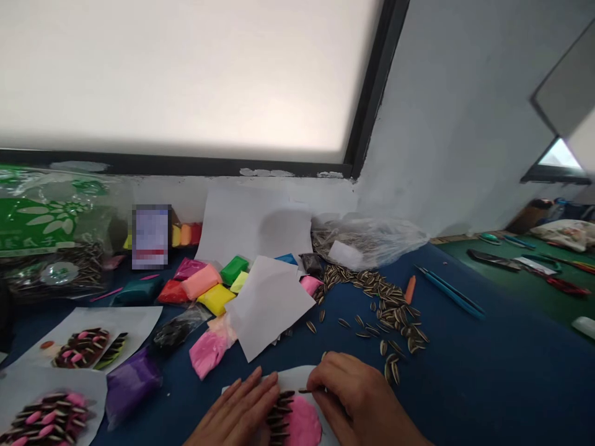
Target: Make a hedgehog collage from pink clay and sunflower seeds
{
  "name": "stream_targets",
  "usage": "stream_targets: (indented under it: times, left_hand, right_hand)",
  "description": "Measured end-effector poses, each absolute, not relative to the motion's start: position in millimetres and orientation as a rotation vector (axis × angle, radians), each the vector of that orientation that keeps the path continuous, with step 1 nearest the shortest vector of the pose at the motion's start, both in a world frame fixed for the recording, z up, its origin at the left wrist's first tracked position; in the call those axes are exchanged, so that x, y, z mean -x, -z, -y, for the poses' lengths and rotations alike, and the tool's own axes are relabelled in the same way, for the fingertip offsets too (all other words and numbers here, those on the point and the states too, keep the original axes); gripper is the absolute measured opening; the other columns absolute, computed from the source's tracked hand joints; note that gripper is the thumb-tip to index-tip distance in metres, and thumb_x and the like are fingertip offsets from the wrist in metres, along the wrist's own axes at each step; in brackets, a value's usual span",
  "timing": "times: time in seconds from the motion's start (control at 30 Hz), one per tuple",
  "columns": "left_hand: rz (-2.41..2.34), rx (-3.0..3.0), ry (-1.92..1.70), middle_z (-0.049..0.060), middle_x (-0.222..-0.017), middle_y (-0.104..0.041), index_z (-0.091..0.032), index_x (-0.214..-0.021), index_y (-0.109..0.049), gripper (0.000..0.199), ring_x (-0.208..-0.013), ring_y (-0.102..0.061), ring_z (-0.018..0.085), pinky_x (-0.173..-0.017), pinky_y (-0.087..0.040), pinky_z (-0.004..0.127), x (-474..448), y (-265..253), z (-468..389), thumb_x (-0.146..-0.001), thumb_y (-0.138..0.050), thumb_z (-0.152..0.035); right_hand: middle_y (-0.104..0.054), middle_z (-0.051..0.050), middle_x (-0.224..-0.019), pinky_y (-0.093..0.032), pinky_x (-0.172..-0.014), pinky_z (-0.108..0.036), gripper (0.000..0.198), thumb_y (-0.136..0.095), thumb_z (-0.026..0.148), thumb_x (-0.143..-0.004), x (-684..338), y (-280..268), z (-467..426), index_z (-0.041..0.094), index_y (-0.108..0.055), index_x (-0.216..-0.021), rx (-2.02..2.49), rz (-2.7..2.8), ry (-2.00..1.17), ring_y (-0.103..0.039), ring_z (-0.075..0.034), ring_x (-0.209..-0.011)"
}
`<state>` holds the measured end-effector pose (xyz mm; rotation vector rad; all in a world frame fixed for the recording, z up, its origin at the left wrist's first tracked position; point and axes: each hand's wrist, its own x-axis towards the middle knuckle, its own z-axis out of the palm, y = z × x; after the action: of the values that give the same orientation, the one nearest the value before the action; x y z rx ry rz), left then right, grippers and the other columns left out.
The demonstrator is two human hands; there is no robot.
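Observation:
At the bottom centre, a flattened piece of pink clay lies on a white sheet of paper. Striped sunflower seeds stick out in a row along the clay's left side. My left hand rests flat with fingers stretched, beside these seeds and on the paper. Thumb and forefinger of my right hand pinch a single sunflower seed just above the clay's top edge. A loose heap of sunflower seeds spreads over the blue table beyond my right hand.
Finished seed-and-clay pieces lie on paper at left. Coloured clay packets, a purple packet and white paper sit mid-table. Blue tweezers and an orange stick lie right. Seed bags stand against the wall.

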<state>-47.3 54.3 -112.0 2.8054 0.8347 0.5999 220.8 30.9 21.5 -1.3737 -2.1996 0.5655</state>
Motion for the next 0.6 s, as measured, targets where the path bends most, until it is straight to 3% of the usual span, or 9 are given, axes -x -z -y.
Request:
stream_targets:
  times: [0.07,0.2,0.37,0.6]
  left_hand:
    - [-0.979,-2.707,-0.641,-0.004,-0.152,-0.056,-0.047,-0.164,-0.007,0.066,-0.130,-0.063,0.028,-0.102,-0.056,0.043,44.7,116.5,-54.0,-0.110,-0.045,-0.057]
    - [-1.011,-2.573,-0.672,-0.009,-0.156,-0.052,-0.052,-0.163,-0.009,0.067,-0.135,-0.058,0.025,-0.108,-0.052,0.038,40.3,110.9,-51.1,-0.112,-0.049,-0.036]
    - [-0.980,-2.555,-0.638,-0.009,-0.157,-0.051,-0.050,-0.163,-0.007,0.078,-0.137,-0.055,0.026,-0.108,-0.051,0.036,41.8,102.7,-49.1,-0.107,-0.057,-0.032]
    - [-0.917,-2.566,-0.639,-0.009,-0.155,-0.052,-0.050,-0.163,0.001,0.081,-0.136,-0.056,0.024,-0.107,-0.052,0.037,46.7,101.8,-53.6,-0.108,-0.051,-0.021]
  right_hand:
    - [-0.069,-0.003,-0.088,-0.042,-0.068,-0.027,0.020,-0.052,0.006,-0.091,-220.1,-22.3,-30.1,0.020,-0.066,-0.090,1.380,2.225,-0.547,-0.063,-0.018,-0.079]
    - [-0.068,-0.003,-0.086,-0.042,-0.067,-0.027,0.019,-0.053,0.005,-0.091,-219.9,-21.1,-29.0,0.020,-0.064,-0.090,1.386,2.257,-0.515,-0.062,-0.018,-0.079]
    - [-0.067,-0.003,-0.090,-0.043,-0.067,-0.026,0.019,-0.052,0.008,-0.094,-221.1,-22.7,-27.9,0.022,-0.064,-0.089,1.394,2.235,-0.505,-0.063,-0.018,-0.082]
    - [-0.069,-0.001,-0.080,-0.045,-0.070,-0.027,0.020,-0.055,0.005,-0.089,-218.6,-19.0,-26.4,0.021,-0.066,-0.086,1.288,2.159,-0.542,-0.065,-0.015,-0.071]
